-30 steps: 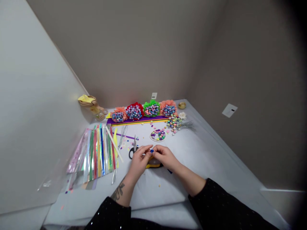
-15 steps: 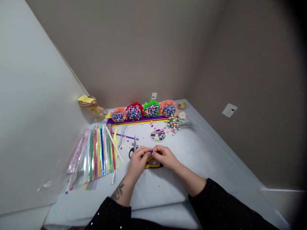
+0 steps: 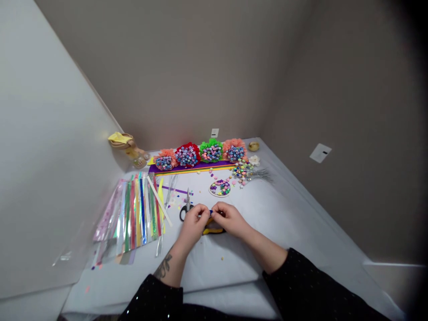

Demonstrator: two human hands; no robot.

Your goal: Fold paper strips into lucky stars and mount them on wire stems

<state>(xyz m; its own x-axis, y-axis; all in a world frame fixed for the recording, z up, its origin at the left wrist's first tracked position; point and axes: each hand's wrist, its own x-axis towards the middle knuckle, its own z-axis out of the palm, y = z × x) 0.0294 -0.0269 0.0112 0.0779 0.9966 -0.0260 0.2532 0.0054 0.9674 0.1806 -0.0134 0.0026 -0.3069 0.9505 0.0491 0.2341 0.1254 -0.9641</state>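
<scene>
My left hand [image 3: 196, 219] and my right hand [image 3: 229, 218] meet over the middle of the table, thumbs and fingertips pinched together. Between the fingertips shows a small blue piece [image 3: 211, 212], which looks like a folded paper strip; the fingers hide most of it. Beneath the hands lies a tool with yellow and black handles [image 3: 213, 231], partly covered, apparently pliers. Scissors with black handles [image 3: 187, 206] rest just beyond my left hand. Past the fingertips sits a shallow oval dish [image 3: 230, 193] of small colourful folded stars.
Packs of shiny coloured strips [image 3: 133, 214] spread on the left. Several crepe-paper bouquets [image 3: 187, 155] of stars line the back on purple paper. Star-tipped wires [image 3: 259, 174] lie at back right, near a white flower [image 3: 254, 160]. A tan container with yellow paper [image 3: 121, 139] stands back left.
Both hands stay in nearly the same place. The left fingertips have drawn slightly back from the right ones, and the grip on the blue piece has shifted a little.
</scene>
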